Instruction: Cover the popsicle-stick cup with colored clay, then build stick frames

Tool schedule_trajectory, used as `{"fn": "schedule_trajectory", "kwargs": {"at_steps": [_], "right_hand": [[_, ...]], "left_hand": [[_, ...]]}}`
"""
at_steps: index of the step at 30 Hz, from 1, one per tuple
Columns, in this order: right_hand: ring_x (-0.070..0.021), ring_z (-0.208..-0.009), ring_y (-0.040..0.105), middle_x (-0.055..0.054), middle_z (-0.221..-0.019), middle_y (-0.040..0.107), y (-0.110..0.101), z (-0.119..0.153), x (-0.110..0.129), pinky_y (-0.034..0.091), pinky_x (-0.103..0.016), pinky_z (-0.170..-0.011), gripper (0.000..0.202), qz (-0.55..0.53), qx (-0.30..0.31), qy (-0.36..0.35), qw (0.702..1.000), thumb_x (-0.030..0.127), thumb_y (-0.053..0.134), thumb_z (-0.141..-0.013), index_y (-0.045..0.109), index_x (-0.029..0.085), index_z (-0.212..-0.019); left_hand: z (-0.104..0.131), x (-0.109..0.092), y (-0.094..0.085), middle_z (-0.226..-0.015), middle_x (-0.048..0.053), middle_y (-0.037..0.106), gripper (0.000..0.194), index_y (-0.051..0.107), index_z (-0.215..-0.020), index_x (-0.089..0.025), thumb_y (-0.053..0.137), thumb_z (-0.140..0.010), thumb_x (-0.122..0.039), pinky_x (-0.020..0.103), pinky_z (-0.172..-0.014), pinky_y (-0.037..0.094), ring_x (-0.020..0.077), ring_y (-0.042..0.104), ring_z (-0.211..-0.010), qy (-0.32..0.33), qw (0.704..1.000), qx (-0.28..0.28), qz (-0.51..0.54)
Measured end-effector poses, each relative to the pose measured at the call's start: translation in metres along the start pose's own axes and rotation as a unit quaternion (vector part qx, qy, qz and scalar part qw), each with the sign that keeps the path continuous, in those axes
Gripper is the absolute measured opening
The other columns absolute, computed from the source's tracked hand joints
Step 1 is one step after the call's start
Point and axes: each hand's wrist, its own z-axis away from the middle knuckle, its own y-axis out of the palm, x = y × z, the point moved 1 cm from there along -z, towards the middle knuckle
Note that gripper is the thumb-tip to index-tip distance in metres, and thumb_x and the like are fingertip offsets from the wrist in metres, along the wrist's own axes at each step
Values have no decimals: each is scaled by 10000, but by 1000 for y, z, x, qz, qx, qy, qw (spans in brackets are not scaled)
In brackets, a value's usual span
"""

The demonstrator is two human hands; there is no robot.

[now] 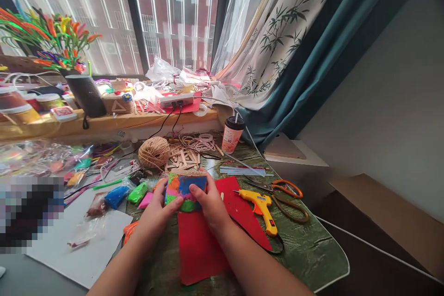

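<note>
A small box-like piece [187, 190] covered in patches of blue, orange, pink and green is held up over the table's middle. My left hand [162, 206] grips its left side, thumb on the front face. On its right side is my right hand [211, 203], with the thumb pressed on the blue patch. The fingers behind the piece are mostly hidden. Beneath my hands lies a red sheet [199, 249]. A second red sheet [239, 212] extends to the right, with a yellow glue gun [262, 206] resting on its edge.
Scissors [286, 189] lie right of the glue gun. Behind my hands are a twine ball [154, 151], wooden sticks [183, 158] and a lidded cup [232, 135]. Colored clay packets [117, 196] and a white board [79, 245] are at left. A cable loops beside the glue gun.
</note>
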Motion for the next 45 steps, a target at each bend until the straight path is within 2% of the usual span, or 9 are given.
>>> {"fn": "schedule_trajectory", "kwargs": {"at_steps": [9, 18, 25, 29, 33, 36, 39, 42, 45], "right_hand": [[-340, -1270, 712, -117, -1345, 767, -3, -2, -3, 523, -476, -1147, 868, 26, -4, 6, 1000, 503, 958, -698, 584, 214, -1427], [-367, -1429, 604, -152, -1557, 625, -3, 5, -21, 405, -554, -1251, 1155, 23, 44, -15, 999, 499, 989, -682, 384, 252, -1635], [-359, -1500, 535, -185, -1641, 523, -3, 3, -14, 377, -548, -1278, 1200, 70, 76, -17, 995, 501, 945, -742, 254, 228, -1685], [-367, -1559, 441, -151, -1689, 457, -4, 13, -1, 339, -561, -1295, 1230, 168, 87, -101, 977, 466, 970, -720, 254, 285, -1704], [-362, -1494, 490, -138, -1633, 496, -1, 21, 5, 377, -547, -1264, 1022, 207, 138, -187, 950, 595, 856, -838, 356, 288, -1674], [-345, -1382, 591, -146, -1508, 599, 1, 21, 1, 462, -535, -1187, 793, 132, 84, -144, 977, 724, 609, -982, 457, 265, -1610], [-341, -1434, 568, -132, -1546, 602, 2, 19, -2, 425, -523, -1222, 683, 110, 77, -92, 987, 710, 563, -1022, 549, 264, -1539], [-322, -1438, 567, -114, -1526, 630, 0, 16, -2, 407, -489, -1236, 621, 107, 60, -130, 984, 664, 624, -1014, 595, 267, -1490], [-328, -1315, 646, -124, -1374, 708, -3, 10, -4, 480, -482, -1153, 599, 84, 12, -119, 989, 700, 622, -989, 656, 240, -1370]], "left_hand": [[0, 7, -3, -1614, 158, 570, 865, 531, -1507, -230, 843, -786, -593, 579, -1278, 339, 439, 389, -1588, -16, 996, -24, -87], [-3, 4, -7, -1560, 162, 631, 848, 568, -1495, -222, 804, -776, -604, 544, -1193, 464, 423, 582, -1442, -17, 997, -47, -65], [0, 1, -3, -1506, 163, 665, 735, 676, -1376, -223, 805, -794, -654, 574, -1294, 304, 432, 489, -1516, 41, 993, -73, -87], [4, -5, -6, -1563, 149, 615, 904, 629, -1442, -238, 828, -725, -752, 566, -1318, 274, 441, 465, -1525, 114, 986, -87, -79], [11, -17, -7, -1464, 135, 688, 1007, 620, -1437, -243, 704, -699, -923, 611, -1221, 439, 466, 581, -1407, 75, 985, -154, -4], [14, -21, 0, -1346, 148, 755, 1094, 638, -1409, -229, 642, -638, -1007, 628, -1085, 562, 482, 661, -1295, 29, 988, -115, 99], [16, -19, 8, -1387, 171, 729, 1046, 694, -1363, -209, 676, -653, -978, 605, -1158, 509, 477, 625, -1345, 70, 994, -79, 18], [17, -15, 11, -1463, 137, 684, 883, 677, -1397, -245, 603, -816, -906, 568, -1243, 418, 430, 605, -1380, 119, 985, -105, -68], [15, -8, 15, -1471, 129, 682, 778, 681, -1358, -228, 566, -898, -845, 545, -1257, 401, 401, 593, -1400, 93, 988, -118, -40]]}}
